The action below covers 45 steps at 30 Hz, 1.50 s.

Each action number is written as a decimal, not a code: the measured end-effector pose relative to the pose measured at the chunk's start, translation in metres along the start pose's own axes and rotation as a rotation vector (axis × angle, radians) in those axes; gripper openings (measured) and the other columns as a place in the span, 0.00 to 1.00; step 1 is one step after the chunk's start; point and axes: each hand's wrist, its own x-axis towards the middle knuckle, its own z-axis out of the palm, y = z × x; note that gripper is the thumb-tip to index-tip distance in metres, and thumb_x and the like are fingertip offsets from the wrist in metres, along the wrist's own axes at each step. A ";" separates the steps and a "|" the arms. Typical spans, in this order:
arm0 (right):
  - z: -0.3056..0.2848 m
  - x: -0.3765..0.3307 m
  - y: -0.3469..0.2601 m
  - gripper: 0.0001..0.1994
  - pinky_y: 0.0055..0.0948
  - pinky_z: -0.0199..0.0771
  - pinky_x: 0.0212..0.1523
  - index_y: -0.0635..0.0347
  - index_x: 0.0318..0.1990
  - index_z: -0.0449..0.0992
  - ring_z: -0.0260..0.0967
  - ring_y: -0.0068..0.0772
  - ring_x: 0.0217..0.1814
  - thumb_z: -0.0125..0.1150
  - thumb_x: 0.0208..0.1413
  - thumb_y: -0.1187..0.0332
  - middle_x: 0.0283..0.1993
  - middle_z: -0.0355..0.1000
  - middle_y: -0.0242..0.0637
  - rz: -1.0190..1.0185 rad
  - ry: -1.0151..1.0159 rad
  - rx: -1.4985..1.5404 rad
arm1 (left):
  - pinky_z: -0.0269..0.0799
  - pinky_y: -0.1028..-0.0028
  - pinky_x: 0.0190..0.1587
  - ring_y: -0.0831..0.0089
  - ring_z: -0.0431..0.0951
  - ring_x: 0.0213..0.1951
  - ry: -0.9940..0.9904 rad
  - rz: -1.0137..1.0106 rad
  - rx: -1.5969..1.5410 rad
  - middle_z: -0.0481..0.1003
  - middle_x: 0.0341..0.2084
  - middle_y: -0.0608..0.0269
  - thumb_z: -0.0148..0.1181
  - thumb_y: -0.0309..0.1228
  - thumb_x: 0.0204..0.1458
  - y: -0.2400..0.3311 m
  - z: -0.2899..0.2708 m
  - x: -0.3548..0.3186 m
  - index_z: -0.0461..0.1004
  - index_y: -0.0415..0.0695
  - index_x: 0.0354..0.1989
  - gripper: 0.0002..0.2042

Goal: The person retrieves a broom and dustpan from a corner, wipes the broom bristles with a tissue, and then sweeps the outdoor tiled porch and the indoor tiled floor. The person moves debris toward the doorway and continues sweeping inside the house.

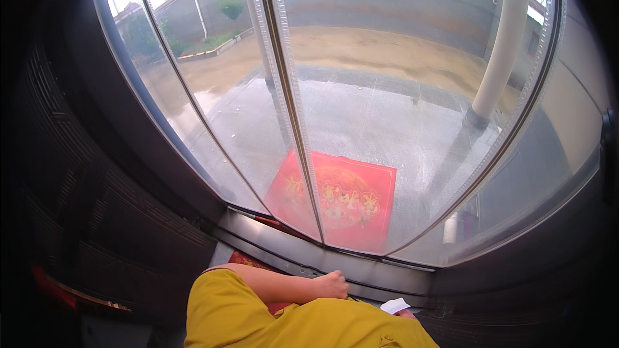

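Scrap (pixel 394 306), white, near side of doorsill (pixel 271 238), by right hand (pixel 406 314); that grip's mostly hidden, can't tell. Probably kept close for control. Left hand (pixel 332 285) curled near doorsill, contents unclear.

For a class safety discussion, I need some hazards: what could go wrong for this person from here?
1. The metal doorsill lies just ahead, so a careless step might trip on it.
2. The floor outside, seen through the clear curtain, looks shiny and could be slippery.
3. The white paper in the right hand might slip; the grip is mostly hidden.
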 end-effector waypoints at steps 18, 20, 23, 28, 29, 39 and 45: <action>-0.102 0.053 -0.029 0.07 0.37 0.67 0.36 0.57 0.33 0.72 0.67 0.46 0.35 0.47 0.48 0.71 0.31 0.70 0.43 0.019 0.303 0.086 | 0.67 0.80 0.37 0.77 0.72 0.33 0.792 -0.789 -1.354 0.74 0.30 0.64 0.58 0.22 0.46 -0.059 -0.060 -0.066 0.74 0.38 0.32 0.05; -0.142 0.040 -0.039 0.07 0.32 0.67 0.35 0.60 0.32 0.71 0.68 0.40 0.33 0.45 0.49 0.73 0.30 0.70 0.43 0.045 0.445 0.140 | 0.65 0.82 0.37 0.81 0.70 0.33 0.956 -1.069 -1.375 0.74 0.30 0.68 0.54 0.25 0.51 -0.070 -0.045 -0.088 0.74 0.37 0.35 0.06; -0.183 0.000 -0.007 0.07 0.23 0.66 0.36 0.64 0.33 0.70 0.67 0.27 0.31 0.43 0.52 0.75 0.28 0.70 0.38 0.172 0.633 0.193 | 0.67 0.82 0.37 0.82 0.70 0.31 0.974 -1.261 -1.396 0.74 0.31 0.65 0.52 0.28 0.54 -0.069 -0.001 -0.064 0.73 0.39 0.39 0.08; -0.142 -0.062 0.022 0.09 0.25 0.66 0.38 0.61 0.34 0.71 0.67 0.31 0.34 0.41 0.51 0.74 0.31 0.70 0.39 0.440 0.561 0.262 | 0.66 0.80 0.34 0.80 0.71 0.29 0.271 -1.288 -1.725 0.74 0.30 0.66 0.47 0.40 0.57 -0.034 0.094 -0.077 0.74 0.41 0.35 0.15; -0.125 -0.076 0.026 0.09 0.23 0.65 0.39 0.61 0.34 0.71 0.66 0.27 0.34 0.42 0.52 0.74 0.30 0.70 0.37 0.483 0.524 0.288 | 0.66 0.80 0.34 0.80 0.71 0.30 0.129 -1.266 -1.825 0.74 0.30 0.66 0.46 0.41 0.57 -0.026 0.110 -0.077 0.74 0.41 0.35 0.16; -0.093 -0.142 -0.020 0.08 0.21 0.63 0.38 0.60 0.32 0.71 0.65 0.24 0.33 0.43 0.53 0.73 0.29 0.69 0.33 0.619 0.429 0.309 | 0.70 0.74 0.36 0.74 0.73 0.31 -0.435 -1.159 -2.343 0.74 0.31 0.61 0.51 0.47 0.51 -0.019 0.100 -0.032 0.73 0.41 0.37 0.19; -0.085 -0.139 -0.034 0.08 0.22 0.63 0.39 0.60 0.32 0.71 0.65 0.26 0.34 0.42 0.54 0.73 0.31 0.69 0.34 0.639 0.340 0.350 | 0.68 0.78 0.31 0.78 0.71 0.27 -0.514 -0.800 -2.137 0.73 0.26 0.65 0.53 0.45 0.49 -0.019 0.099 -0.006 0.72 0.40 0.32 0.18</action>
